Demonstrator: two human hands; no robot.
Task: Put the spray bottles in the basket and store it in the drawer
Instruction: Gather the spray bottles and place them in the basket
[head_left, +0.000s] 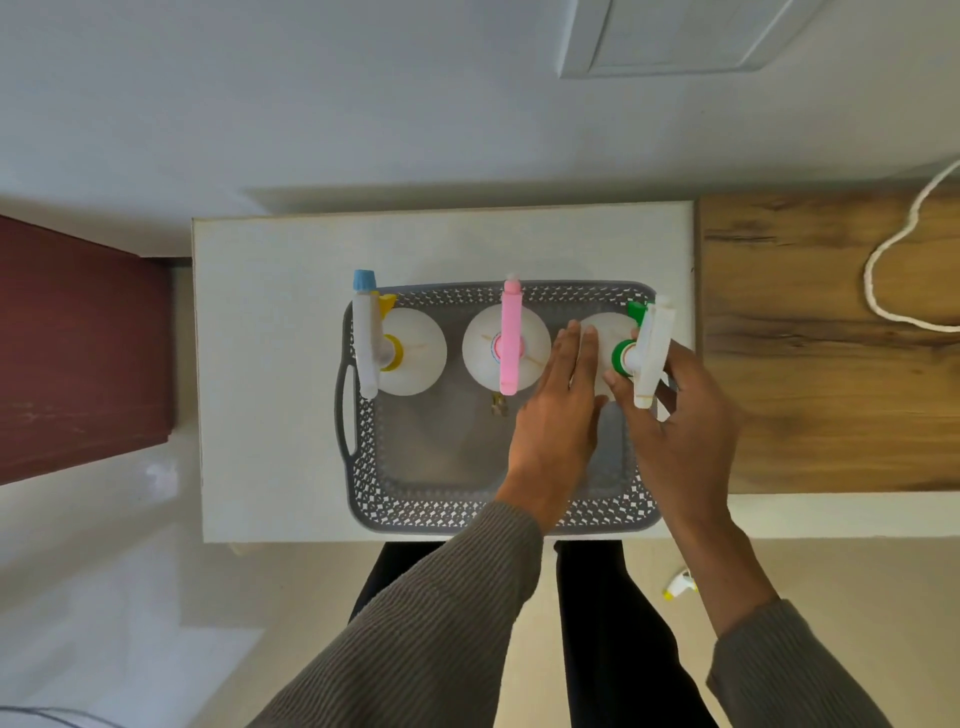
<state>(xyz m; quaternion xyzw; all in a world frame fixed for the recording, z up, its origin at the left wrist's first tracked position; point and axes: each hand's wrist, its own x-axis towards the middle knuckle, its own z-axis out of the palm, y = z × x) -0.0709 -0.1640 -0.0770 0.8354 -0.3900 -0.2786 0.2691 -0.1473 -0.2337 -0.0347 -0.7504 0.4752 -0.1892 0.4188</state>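
A grey perforated basket (363, 467) sits on a white table top. Three white spray bottles stand upright along its far side. The left bottle (415, 358) has a yellow collar and a blue nozzle tip. The middle bottle (485, 353) has a pink sprayer. The right bottle (605, 332) has a green collar and a white trigger head. My right hand (680, 436) curls around that trigger head, fingers on both sides of it. My left hand (558, 410) lies flat against the bottle's left side, fingers straight.
The white table (260, 364) adjoins a wooden counter (831, 364) on the right, where a white cord (893, 270) lies. A dark red panel (78, 353) stands to the left. A small sprayer part (679, 584) lies on the floor. My legs are below the table's near edge.
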